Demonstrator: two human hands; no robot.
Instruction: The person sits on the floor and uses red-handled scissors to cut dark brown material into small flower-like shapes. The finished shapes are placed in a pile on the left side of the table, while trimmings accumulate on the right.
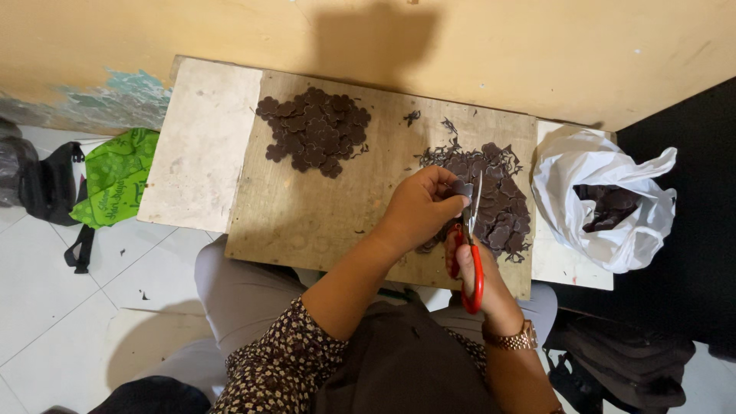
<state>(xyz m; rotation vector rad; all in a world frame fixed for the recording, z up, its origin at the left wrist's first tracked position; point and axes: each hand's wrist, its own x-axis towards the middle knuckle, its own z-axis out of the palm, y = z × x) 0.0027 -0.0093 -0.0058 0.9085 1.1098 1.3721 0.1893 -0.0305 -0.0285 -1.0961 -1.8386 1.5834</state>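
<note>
My left hand (420,208) pinches a small dark brown cut-out piece (462,188) over the wooden board (307,215). My right hand (481,280) grips red-handled scissors (469,245), whose blades point up and close on that piece. A heap of flower-shaped dark brown pieces (316,129) lies at the board's far left. A second heap of rougher pieces and trimmings (502,201) lies just right of my hands.
A white plastic bag (606,195) holding more dark pieces rests on the right end of the table. A green bag (115,176) and a black bag (42,184) lie on the tiled floor at the left. A wall runs behind the table.
</note>
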